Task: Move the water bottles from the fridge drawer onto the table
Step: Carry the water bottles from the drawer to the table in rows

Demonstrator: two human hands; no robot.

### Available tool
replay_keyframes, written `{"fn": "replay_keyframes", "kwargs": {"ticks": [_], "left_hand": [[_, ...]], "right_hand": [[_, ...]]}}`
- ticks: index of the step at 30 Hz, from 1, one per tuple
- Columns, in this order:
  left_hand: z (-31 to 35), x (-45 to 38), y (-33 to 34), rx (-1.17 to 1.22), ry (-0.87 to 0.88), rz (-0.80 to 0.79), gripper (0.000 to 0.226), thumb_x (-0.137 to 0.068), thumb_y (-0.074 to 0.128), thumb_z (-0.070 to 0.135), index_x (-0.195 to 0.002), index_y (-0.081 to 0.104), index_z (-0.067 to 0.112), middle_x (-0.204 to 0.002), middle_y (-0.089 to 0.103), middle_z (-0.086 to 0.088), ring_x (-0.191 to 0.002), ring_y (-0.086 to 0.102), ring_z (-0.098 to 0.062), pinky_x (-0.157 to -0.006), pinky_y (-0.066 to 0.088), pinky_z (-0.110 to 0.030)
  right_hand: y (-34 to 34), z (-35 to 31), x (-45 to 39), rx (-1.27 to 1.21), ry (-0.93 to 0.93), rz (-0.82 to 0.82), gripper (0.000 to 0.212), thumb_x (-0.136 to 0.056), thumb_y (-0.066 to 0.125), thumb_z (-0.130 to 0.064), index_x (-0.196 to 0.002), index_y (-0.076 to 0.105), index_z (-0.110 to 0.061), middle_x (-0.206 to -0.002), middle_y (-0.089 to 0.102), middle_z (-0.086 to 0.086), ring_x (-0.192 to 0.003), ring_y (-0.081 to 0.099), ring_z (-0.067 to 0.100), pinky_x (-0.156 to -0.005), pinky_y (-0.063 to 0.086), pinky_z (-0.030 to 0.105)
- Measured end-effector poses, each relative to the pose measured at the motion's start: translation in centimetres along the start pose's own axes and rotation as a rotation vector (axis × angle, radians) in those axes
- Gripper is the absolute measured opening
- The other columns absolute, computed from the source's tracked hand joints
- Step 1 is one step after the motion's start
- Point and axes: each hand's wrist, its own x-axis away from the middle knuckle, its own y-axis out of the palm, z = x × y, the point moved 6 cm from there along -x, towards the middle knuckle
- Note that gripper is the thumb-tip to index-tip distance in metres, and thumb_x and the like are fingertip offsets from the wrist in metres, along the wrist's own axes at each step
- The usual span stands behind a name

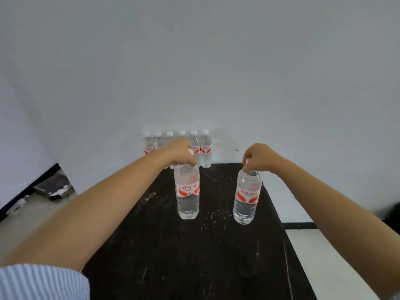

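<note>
My left hand (179,153) grips the cap of a clear water bottle (187,195) with a red and white label, upright over the black table (194,256). My right hand (258,158) grips the top of a second such bottle (246,198), to the right of the first. I cannot tell whether either bottle's base touches the tabletop. Several more bottles (205,151) stand in a row at the table's far edge against the white wall, partly hidden behind my left hand. No fridge drawer is in view.
The scratched tabletop has bare room in front of and between the two held bottles. The white wall rises right behind the row. On the floor to the left lie dark objects (54,188). A pale floor strip (324,256) runs along the table's right side.
</note>
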Motion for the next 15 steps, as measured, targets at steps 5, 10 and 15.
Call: {"fn": "replay_keyframes", "kwargs": {"ticks": [5,10,15], "left_hand": [[-1.9,-8.9,-1.2,-0.035,0.099,-0.028,0.017,-0.076,0.067,0.015,-0.090,0.058,0.013,-0.083,0.053,-0.001,-0.064,0.050,-0.012,-0.050,0.041,-0.018],[-2.3,-17.0,-1.1,0.009,0.168,-0.042,0.015,-0.078,0.065,0.014,-0.091,0.059,0.017,-0.089,0.051,0.002,-0.067,0.049,-0.009,-0.055,0.041,-0.018],[-1.0,-24.5,0.2,0.029,0.232,-0.031,0.025,-0.078,0.064,0.015,-0.103,0.064,0.010,-0.111,0.060,-0.007,-0.092,0.052,-0.019,-0.072,0.040,-0.025]], "right_hand": [[-0.1,0.4,-7.4,-0.005,0.109,0.035,0.026,-0.078,0.065,-0.010,-0.102,0.067,-0.002,-0.115,0.063,0.011,-0.088,0.051,0.016,-0.078,0.043,0.023],[0.2,1.8,-13.8,0.033,0.150,0.039,0.029,-0.081,0.061,-0.012,-0.108,0.063,-0.004,-0.117,0.060,0.010,-0.097,0.050,0.016,-0.080,0.038,0.020],[0.2,4.4,-20.5,0.069,0.174,0.035,0.030,-0.080,0.061,-0.014,-0.109,0.064,-0.006,-0.117,0.061,0.009,-0.106,0.054,0.020,-0.080,0.037,0.019]]}}
